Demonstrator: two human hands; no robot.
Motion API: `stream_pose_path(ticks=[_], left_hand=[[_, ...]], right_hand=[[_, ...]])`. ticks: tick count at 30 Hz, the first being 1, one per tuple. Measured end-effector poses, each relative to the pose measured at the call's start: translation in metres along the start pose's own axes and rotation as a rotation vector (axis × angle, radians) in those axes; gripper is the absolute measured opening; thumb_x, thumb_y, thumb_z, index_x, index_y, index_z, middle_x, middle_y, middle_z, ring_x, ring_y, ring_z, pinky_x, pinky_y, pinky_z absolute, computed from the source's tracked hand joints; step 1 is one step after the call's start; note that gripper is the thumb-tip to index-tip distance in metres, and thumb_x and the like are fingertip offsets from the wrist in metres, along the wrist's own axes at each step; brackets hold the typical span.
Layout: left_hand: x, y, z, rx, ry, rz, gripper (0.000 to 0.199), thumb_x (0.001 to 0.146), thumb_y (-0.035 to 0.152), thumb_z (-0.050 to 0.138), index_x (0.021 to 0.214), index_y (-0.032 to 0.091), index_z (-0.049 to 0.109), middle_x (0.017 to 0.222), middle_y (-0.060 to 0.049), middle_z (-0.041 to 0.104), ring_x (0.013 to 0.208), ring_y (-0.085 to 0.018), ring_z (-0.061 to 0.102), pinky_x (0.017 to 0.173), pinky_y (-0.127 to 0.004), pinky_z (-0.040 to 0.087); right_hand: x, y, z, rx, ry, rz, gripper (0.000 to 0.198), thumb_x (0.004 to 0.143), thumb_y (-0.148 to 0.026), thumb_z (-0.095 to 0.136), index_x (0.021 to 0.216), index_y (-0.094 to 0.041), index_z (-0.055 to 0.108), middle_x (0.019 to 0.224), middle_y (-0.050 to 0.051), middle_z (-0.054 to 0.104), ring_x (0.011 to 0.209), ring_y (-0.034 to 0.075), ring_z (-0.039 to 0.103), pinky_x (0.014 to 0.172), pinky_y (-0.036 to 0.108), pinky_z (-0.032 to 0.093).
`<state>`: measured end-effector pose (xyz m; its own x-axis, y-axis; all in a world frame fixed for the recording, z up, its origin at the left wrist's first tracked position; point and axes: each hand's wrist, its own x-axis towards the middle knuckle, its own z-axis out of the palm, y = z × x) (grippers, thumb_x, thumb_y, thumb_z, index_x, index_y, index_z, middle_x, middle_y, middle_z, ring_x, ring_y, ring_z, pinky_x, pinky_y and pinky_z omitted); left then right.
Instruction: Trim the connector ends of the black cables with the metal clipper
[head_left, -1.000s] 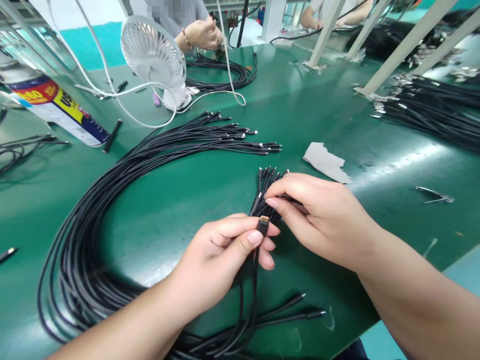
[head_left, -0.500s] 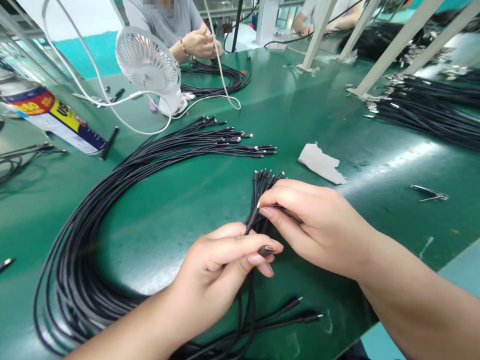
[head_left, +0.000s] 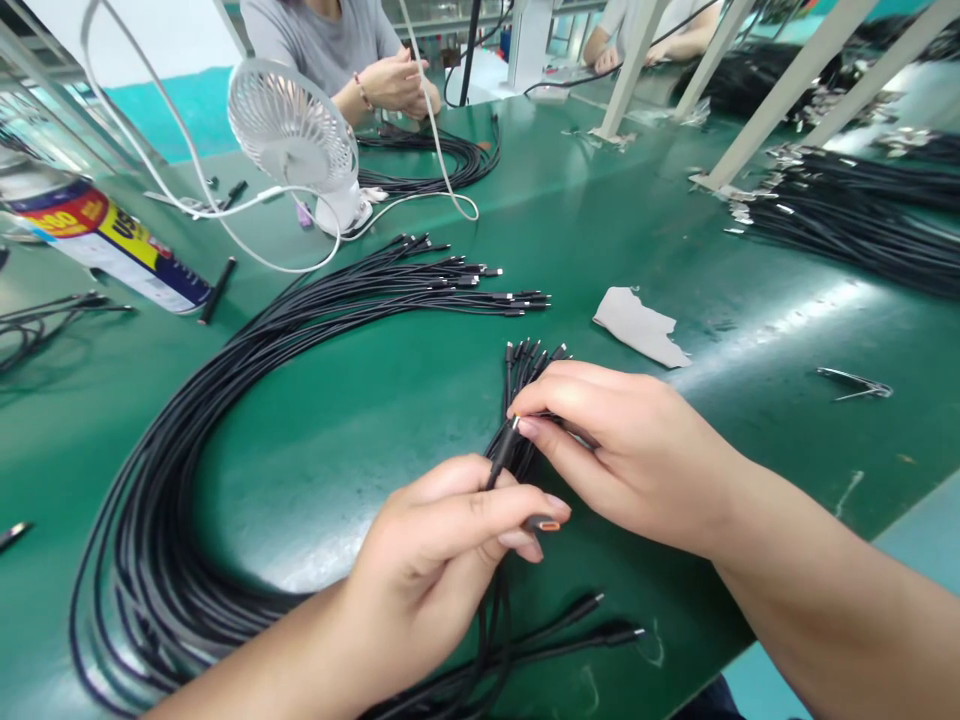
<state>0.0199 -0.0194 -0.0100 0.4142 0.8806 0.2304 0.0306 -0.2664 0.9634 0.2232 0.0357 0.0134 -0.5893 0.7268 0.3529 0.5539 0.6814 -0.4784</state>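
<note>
1. Plug with a silver tip is lying between the two hands, above the tabletop. Its long axis is slanting: the tip is pointing up and to the right, while the cable end is passing behind the left index finger.
2. The left hand is pinching a connector between thumb and index finger, the orange-lined opening facing right, below the plug.
3. The right hand is arching in from the right, its thumb and index finger narrowly spaced at the silver tip. Whether they are gripping that tip, I cannot tell.
4. The tip is sitting nearest the right fingertips; the plug's lower body is sitting nearest the left hand. The connector is pointing rightward, apart from the right hand.
5. A cluster of plug ends is showing just beyond the right fingertips. A broad cable loop is curving across the tabletop on the left, and two loose plugs are pointing right, nearer the wearer.
6. A pale scrap is lying beyond the right hand, and a white fan is standing farther off.
</note>
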Motion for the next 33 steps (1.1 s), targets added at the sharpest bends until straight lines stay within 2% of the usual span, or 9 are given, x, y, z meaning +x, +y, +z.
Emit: stream_pose_path(ticks=[5, 9, 13, 16, 19, 23, 26, 30, 33], left_hand=[[0.014, 0.007, 0.004, -0.077, 0.156, -0.242, 0.015, 0.090, 0.013, 0.065, 0.090, 0.018, 0.079, 0.061, -0.001, 0.072, 0.062, -0.015, 0.069, 0.067, -0.025, 0.056], [0.019, 0.004, 0.007, -0.327, 0.236, -0.465, 0.005, 0.085, 0.018, 0.072, 0.087, 0.016, 0.075, 0.057, 0.001, 0.072, 0.055, -0.012, 0.067, 0.062, -0.023, 0.056], [0.020, -0.001, 0.008, -0.436, 0.293, -0.555, 0.012, 0.076, 0.018, 0.079, 0.077, 0.015, 0.068, 0.055, 0.002, 0.070, 0.052, -0.010, 0.066, 0.059, -0.019, 0.054], [0.021, -0.004, 0.008, -0.481, 0.330, -0.562, 0.020, 0.071, 0.019, 0.083, 0.072, 0.016, 0.063, 0.055, 0.005, 0.067, 0.051, -0.010, 0.066, 0.056, -0.019, 0.053], [0.021, -0.005, 0.007, -0.453, 0.348, -0.546, 0.022, 0.071, 0.020, 0.083, 0.071, 0.016, 0.061, 0.053, 0.007, 0.063, 0.049, -0.009, 0.065, 0.053, -0.018, 0.052], [0.021, -0.004, 0.008, -0.405, 0.357, -0.527, 0.023, 0.069, 0.019, 0.083, 0.068, 0.016, 0.060, 0.051, 0.008, 0.060, 0.046, -0.008, 0.064, 0.049, -0.016, 0.050], [0.021, -0.003, 0.009, -0.379, 0.362, -0.518, 0.023, 0.067, 0.017, 0.083, 0.066, 0.015, 0.060, 0.050, 0.007, 0.061, 0.045, -0.008, 0.063, 0.048, -0.015, 0.049], [0.022, -0.004, 0.010, -0.348, 0.358, -0.507, 0.022, 0.067, 0.017, 0.082, 0.066, 0.016, 0.060, 0.051, 0.007, 0.061, 0.045, -0.008, 0.063, 0.048, -0.016, 0.049], [0.023, -0.002, 0.012, -0.341, 0.333, -0.491, 0.021, 0.067, 0.017, 0.081, 0.066, 0.017, 0.059, 0.051, 0.008, 0.059, 0.046, -0.008, 0.062, 0.050, -0.017, 0.050]], right_hand=[[0.006, 0.008, -0.002, -0.091, 0.117, 0.121, 0.020, 0.095, -0.017, 0.054, 0.075, -0.020, 0.058, 0.070, 0.002, 0.064, 0.062, 0.015, 0.058, 0.059, 0.027, 0.042], [0.014, 0.024, -0.006, -0.264, 0.101, 0.444, 0.026, 0.093, -0.032, 0.057, 0.070, -0.021, 0.057, 0.060, -0.001, 0.058, 0.055, 0.016, 0.054, 0.054, 0.028, 0.037], [0.019, 0.058, -0.007, -0.368, 0.107, 0.653, 0.011, 0.090, -0.027, 0.061, 0.092, -0.018, 0.068, 0.080, 0.007, 0.069, 0.074, 0.023, 0.064, 0.063, 0.032, 0.045], [0.015, 0.092, -0.003, -0.398, 0.103, 0.772, 0.021, 0.091, -0.024, 0.064, 0.108, -0.012, 0.067, 0.102, 0.014, 0.070, 0.094, 0.026, 0.067, 0.081, 0.038, 0.052], [0.009, 0.115, -0.002, -0.399, 0.126, 0.840, 0.029, 0.095, -0.033, 0.065, 0.116, -0.014, 0.064, 0.118, 0.010, 0.067, 0.103, 0.023, 0.066, 0.090, 0.044, 0.054], [0.012, 0.110, -0.007, -0.292, 0.190, 0.745, 0.019, 0.093, -0.033, 0.067, 0.092, -0.014, 0.068, 0.104, 0.009, 0.068, 0.101, 0.025, 0.065, 0.092, 0.046, 0.051], [0.017, 0.085, -0.004, -0.108, 0.250, 0.563, 0.036, 0.097, -0.038, 0.057, 0.069, -0.017, 0.064, 0.086, 0.009, 0.066, 0.095, 0.027, 0.065, 0.089, 0.043, 0.049], [0.017, 0.046, 0.015, 0.216, 0.239, 0.295, 0.034, 0.096, -0.047, 0.056, 0.082, -0.020, 0.071, 0.094, 0.009, 0.068, 0.097, 0.024, 0.065, 0.087, 0.039, 0.052], [0.017, 0.027, 0.028, 0.458, 0.123, 0.158, 0.038, 0.096, -0.053, 0.054, 0.093, -0.020, 0.074, 0.094, 0.009, 0.070, 0.087, 0.020, 0.067, 0.076, 0.035, 0.056]])
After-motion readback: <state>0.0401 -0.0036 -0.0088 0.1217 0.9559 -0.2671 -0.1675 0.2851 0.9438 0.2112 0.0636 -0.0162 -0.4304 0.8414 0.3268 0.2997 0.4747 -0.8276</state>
